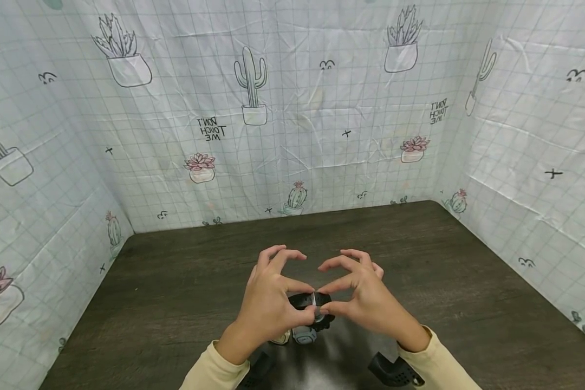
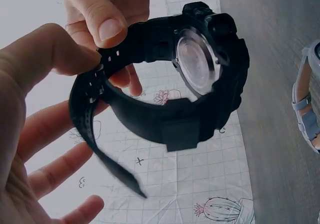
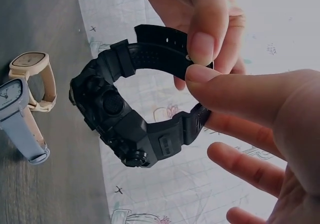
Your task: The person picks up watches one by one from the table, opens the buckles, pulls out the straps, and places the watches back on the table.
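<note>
Both hands hold a black wristwatch (image 2: 235, 74) up by its strap, which bends round into a loop. In the left wrist view my left hand (image 2: 30, 104) pinches the strap near its buckle (image 2: 95, 84), and a loose strap tail hangs below. From the other side my right hand (image 3: 255, 119) pinches the same part of the strap, thumb tip close to the left thumb. The metal case back (image 2: 197, 61) faces the left wrist view. In the head view the left hand (image 1: 270, 303) and right hand (image 1: 370, 300) partly cover the watch.
A grey-blue watch (image 3: 22, 129) and a beige watch (image 3: 47, 84) stand close together on the dark wooden table (image 1: 185, 303), nearer my body than the hands. Black bands (image 1: 392, 369) sit at the wrists. A cactus-print cloth (image 1: 283, 135) walls the table's back and sides.
</note>
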### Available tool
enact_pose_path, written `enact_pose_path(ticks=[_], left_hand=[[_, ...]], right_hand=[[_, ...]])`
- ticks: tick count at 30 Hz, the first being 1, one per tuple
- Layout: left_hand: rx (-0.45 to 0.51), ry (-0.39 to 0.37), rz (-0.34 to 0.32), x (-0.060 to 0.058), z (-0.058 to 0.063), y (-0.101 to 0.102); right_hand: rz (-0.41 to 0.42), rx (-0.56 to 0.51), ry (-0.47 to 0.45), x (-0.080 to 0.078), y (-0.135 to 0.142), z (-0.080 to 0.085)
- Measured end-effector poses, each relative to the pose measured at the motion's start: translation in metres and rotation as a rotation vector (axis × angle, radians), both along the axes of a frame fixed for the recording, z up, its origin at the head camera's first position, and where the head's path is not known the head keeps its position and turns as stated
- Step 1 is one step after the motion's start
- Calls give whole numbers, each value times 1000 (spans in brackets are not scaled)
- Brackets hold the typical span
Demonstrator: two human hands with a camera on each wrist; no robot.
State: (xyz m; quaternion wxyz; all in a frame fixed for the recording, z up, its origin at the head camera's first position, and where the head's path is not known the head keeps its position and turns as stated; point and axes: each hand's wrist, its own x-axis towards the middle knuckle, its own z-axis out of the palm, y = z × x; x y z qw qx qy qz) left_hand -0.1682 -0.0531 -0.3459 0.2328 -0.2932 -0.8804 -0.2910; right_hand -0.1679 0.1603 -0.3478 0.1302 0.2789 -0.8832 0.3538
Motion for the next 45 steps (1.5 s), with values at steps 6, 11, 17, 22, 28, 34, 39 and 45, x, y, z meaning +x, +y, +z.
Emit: enact_pose_path(ticks=[6,11,17,22,28,34,39,45], left_hand=[[7,-4,5,0,2,-1],[4,2,12,-1,3,-1],[4,28,-23,-1,1,2],[-7,59,-47,-2,-1,5],[-9,42,-48,-2,-1,5],[23,17,-34,0,0,6],[38,15,-40,0,1,6],[31,11,-34,1,1,6]], right_hand=[[-12,-3,5,0,1,2],[-16,-3,7,0,1,4],[5,23,17,0,0,4],[30,46,38,1,-3,3],[18,41,24,1,-3,5],[4,12,2,1,0,6],[5,7,9,2,2,7],[0,3,6,4,2,7]])
